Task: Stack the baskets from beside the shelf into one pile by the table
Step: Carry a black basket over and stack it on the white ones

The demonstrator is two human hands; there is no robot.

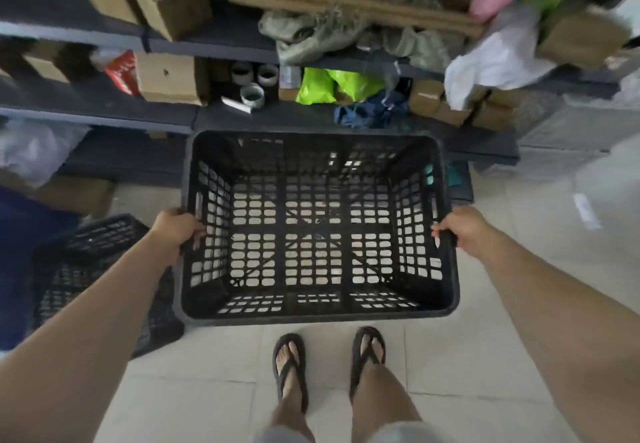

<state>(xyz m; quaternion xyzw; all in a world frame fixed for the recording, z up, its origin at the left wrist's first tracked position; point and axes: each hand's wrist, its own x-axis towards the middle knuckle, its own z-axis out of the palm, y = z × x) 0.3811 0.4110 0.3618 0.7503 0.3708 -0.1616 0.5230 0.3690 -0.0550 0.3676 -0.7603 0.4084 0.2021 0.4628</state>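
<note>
A black slotted plastic basket [318, 316] hangs above the tiled floor in front of me, empty, its open top facing up. My left hand [175, 228] grips its left rim, fingers curled over the edge near the handle slot. My right hand [462, 229] grips the right rim the same way. A second black basket [100, 269] sits on the floor at the lower left, partly hidden behind my left forearm.
A dark shelf [104, 110] runs across the back, loaded with cardboard boxes [169, 3], tape rolls [252, 94], green bags [332, 86] and cloth. Grey crates [571, 124] stand at the right. My sandalled feet [329, 366] are on pale tiles below the basket.
</note>
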